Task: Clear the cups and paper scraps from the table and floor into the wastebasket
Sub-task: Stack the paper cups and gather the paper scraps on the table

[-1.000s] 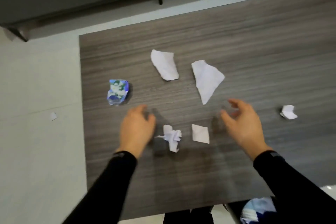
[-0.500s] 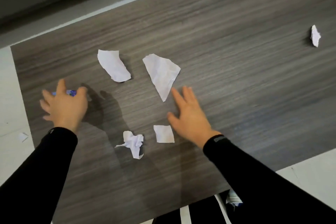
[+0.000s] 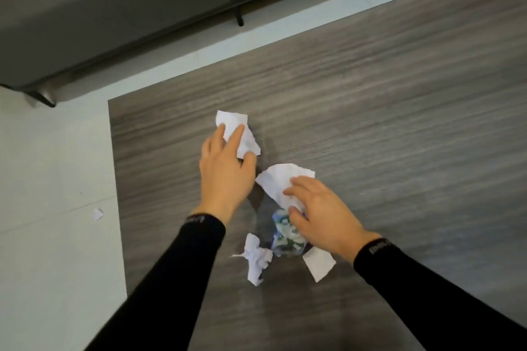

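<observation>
On the dark wood table (image 3: 399, 122), my left hand (image 3: 225, 177) lies with spread fingers flat on a long white paper scrap (image 3: 245, 137). My right hand (image 3: 325, 216) rests its fingertips on a triangular white scrap (image 3: 273, 182), its thumb against a crushed blue-and-green paper cup (image 3: 285, 241). A crumpled white scrap (image 3: 256, 259) lies just left of the cup. A small square scrap (image 3: 319, 263) lies to the cup's right, partly under my right wrist. Neither hand is closed around anything. No wastebasket is in view.
One small white scrap (image 3: 98, 214) lies on the pale floor left of the table. A grey cabinet on thin black legs (image 3: 114, 8) stands beyond the table's far edge. The table's left edge is close to my left arm.
The crushed cup has shifted from the table's left side to the middle, beside the scraps. My left hand went from the cup to the long scrap; my right hand now rests on the triangular scrap.
</observation>
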`<state>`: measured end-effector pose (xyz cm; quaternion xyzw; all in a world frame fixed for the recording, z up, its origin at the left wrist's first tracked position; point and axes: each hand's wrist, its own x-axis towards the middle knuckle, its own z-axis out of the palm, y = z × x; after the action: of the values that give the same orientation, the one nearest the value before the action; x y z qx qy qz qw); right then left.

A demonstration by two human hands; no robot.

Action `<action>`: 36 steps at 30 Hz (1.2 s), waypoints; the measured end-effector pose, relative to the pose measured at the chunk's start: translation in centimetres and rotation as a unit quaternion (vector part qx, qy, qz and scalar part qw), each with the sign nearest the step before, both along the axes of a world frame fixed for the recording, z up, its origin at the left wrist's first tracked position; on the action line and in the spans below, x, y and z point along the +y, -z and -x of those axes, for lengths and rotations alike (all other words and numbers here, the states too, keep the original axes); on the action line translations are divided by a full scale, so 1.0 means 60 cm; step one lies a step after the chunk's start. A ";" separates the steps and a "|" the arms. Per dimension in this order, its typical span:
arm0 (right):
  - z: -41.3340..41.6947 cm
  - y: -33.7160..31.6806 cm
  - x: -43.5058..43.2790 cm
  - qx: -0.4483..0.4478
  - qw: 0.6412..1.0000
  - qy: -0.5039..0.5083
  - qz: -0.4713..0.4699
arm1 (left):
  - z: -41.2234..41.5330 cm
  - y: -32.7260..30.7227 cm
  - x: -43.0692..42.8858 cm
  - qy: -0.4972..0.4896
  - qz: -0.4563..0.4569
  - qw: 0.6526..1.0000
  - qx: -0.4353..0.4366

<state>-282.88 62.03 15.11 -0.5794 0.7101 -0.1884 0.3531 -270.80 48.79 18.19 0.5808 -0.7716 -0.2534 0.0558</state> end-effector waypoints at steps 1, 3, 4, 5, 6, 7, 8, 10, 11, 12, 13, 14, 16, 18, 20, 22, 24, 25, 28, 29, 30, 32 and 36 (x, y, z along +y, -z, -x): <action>0.006 -0.004 0.009 -0.007 1.000 0.012 0.004 | 0.013 0.001 -0.016 0.024 -0.039 0.999 -0.013; 0.034 -0.013 0.021 -0.018 0.997 0.071 0.002 | 0.039 0.011 -0.022 0.086 -0.127 0.987 -0.045; 0.050 -0.016 0.023 -0.023 0.995 0.099 -0.005 | 0.043 0.013 -0.014 0.119 -0.138 0.981 -0.072; 0.073 -0.020 0.028 -0.022 0.991 0.131 -0.011 | 0.049 0.014 -0.002 0.147 -0.113 0.977 -0.104; 0.096 -0.024 0.034 -0.017 0.986 0.167 -0.015 | 0.053 0.012 0.012 0.155 -0.059 0.979 -0.119; 0.125 -0.028 0.041 -0.012 0.978 0.206 -0.013 | 0.061 0.007 0.024 0.140 0.000 0.983 -0.117; 0.155 -0.034 0.049 -0.007 0.969 0.246 -0.009 | 0.074 0.002 0.033 0.118 0.038 0.987 -0.105; 0.210 -0.043 0.071 -0.006 0.948 0.319 -0.009 | 0.114 -0.013 0.056 0.118 0.050 0.990 -0.060; 0.239 -0.047 0.088 -0.003 0.937 0.348 -0.010 | 0.147 -0.017 0.073 0.153 0.039 0.986 -0.043; 0.268 -0.050 0.108 0.003 0.928 0.373 -0.009 | 0.187 -0.019 0.093 0.201 0.027 0.979 -0.033; 0.297 -0.054 0.129 0.012 0.918 0.395 -0.008 | 0.232 -0.020 0.115 0.248 0.015 0.968 -0.030; 0.320 -0.057 0.147 0.017 0.911 0.412 -0.010 | 0.269 -0.020 0.138 0.286 0.010 0.958 -0.034; 0.378 -0.058 0.197 0.033 0.896 0.443 -0.014 | 0.352 -0.019 0.187 0.329 0.012 0.944 -0.017; 0.438 -0.052 0.245 0.055 0.884 0.464 -0.022 | 0.417 -0.016 0.230 0.326 -0.013 0.945 0.005; 0.496 -0.040 0.273 0.073 0.880 0.469 -0.028 | 0.456 -0.011 0.260 0.317 -0.039 0.947 0.022; 0.548 -0.022 0.279 0.072 0.887 0.454 -0.030 | 0.475 -0.006 0.282 0.325 -0.049 0.944 0.027; 0.589 -0.004 0.262 0.065 0.901 0.428 -0.029 | 0.477 0.003 0.288 0.326 -0.055 0.943 0.031; 0.607 0.005 0.247 0.061 0.906 0.417 -0.031 | 0.476 0.010 0.286 0.321 -0.059 0.945 0.031; 0.618 0.028 0.210 0.109 0.927 0.355 -0.050 | 0.480 0.027 0.265 0.295 -0.055 0.953 0.037; 0.602 0.032 0.203 0.141 0.939 0.308 -0.050 | 0.484 0.029 0.257 0.278 -0.054 0.958 0.043; 0.579 0.034 0.199 0.157 0.952 0.258 -0.041 | 0.489 0.033 0.247 0.266 -0.049 0.962 0.042; 0.539 0.028 0.205 0.148 0.970 0.193 -0.013 | 0.498 0.044 0.230 0.276 -0.005 0.961 0.008; 0.639 -0.004 0.254 0.138 0.932 0.335 0.033 | 0.521 0.063 0.229 0.307 -0.024 0.935 -0.177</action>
<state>-321.21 77.24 15.37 -0.3395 0.8980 -0.2373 0.1488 -302.04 62.51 14.39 0.3519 -0.9036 -0.1696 -0.1760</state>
